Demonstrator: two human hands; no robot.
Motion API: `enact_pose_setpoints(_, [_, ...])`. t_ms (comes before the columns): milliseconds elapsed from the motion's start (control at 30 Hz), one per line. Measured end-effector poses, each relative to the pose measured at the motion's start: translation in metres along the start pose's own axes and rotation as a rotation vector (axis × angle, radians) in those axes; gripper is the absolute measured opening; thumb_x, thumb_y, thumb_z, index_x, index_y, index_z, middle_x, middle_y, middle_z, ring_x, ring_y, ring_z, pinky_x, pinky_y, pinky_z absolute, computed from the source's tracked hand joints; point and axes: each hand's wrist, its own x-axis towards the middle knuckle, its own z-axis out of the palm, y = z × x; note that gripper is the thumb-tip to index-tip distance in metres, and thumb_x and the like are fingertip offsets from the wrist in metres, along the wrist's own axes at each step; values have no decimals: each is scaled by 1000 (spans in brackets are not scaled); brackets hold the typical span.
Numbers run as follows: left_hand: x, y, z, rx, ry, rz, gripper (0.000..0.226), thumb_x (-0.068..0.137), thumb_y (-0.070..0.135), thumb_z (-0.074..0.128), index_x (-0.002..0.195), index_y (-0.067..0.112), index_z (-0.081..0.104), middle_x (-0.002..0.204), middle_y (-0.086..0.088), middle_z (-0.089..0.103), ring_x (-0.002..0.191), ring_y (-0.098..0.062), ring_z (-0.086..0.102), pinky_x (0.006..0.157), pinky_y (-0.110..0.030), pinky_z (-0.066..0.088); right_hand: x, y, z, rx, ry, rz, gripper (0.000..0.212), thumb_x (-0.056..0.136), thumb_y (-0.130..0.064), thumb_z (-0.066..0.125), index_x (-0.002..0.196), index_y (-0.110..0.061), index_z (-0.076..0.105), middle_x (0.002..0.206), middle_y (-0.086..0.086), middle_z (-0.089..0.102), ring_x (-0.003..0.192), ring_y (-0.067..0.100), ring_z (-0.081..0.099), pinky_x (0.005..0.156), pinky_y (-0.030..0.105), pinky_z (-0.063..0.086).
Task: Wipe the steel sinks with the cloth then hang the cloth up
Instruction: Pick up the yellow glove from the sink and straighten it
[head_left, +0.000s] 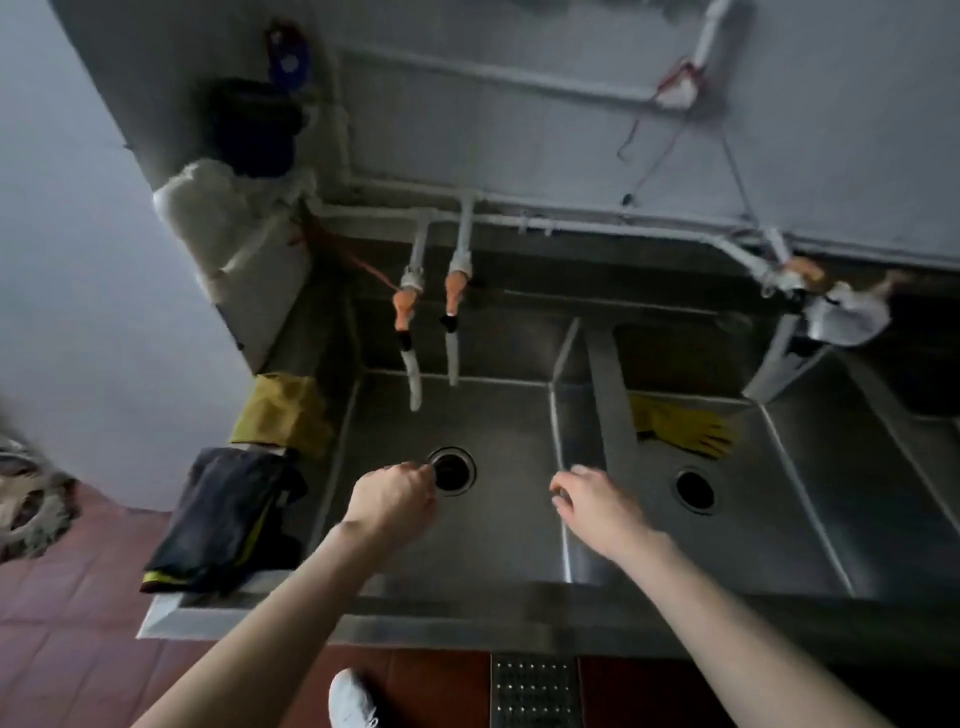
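In front of me the steel sinks (519, 530) sit side by side, dull grey and empty-bottomed; a dark cloth (228, 514) lies draped over their left rim.

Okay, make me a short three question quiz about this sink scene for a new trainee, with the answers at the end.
1. True or false: the yellow glove lies in the left basin.
2. Multiple choice: the dark cloth is (A) in the left hand, (B) draped over the sink's left edge, (C) hanging on the wall pipes.
3. Fill in: the left hand's fingertips are right beside the left basin's ____.

Key:
1. False; it lies in the next basin to the right.
2. B; neither the left hand nor the right hand has a grip on any cloth.
3. Drain.
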Motion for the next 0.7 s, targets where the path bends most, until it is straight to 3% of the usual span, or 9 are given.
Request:
enact_pose_setpoints(367, [57,234,11,6,-61,265,17,85,32,45,89,23,58,94,-2,67,88,-28,64,72,-31,48,-135,200,-49,26,132,318,16,95,-28,48,99,-23,64,99,-5,60,85,17,58,68,29,47])
enact_pose_setpoints(500, [86,286,29,-18,-95,305,12,85,32,44,83,26,53,91,2,67,83,-26,63,68,-29,47,-142,252,-52,60,148,352,15,95,-25,49,97,-22,64,95,-4,61,82,15,57,70,33,51])
enact_pose_setpoints(700, [150,335,62,-78,-128,273,13,86,33,45,88,26,55,92,0,65,83,-26,63,72,-31,51,-107,322,-55,3,150,333,18,94,-27,47,100,-25,64,99,-7,63,88,17,59,62,28,39])
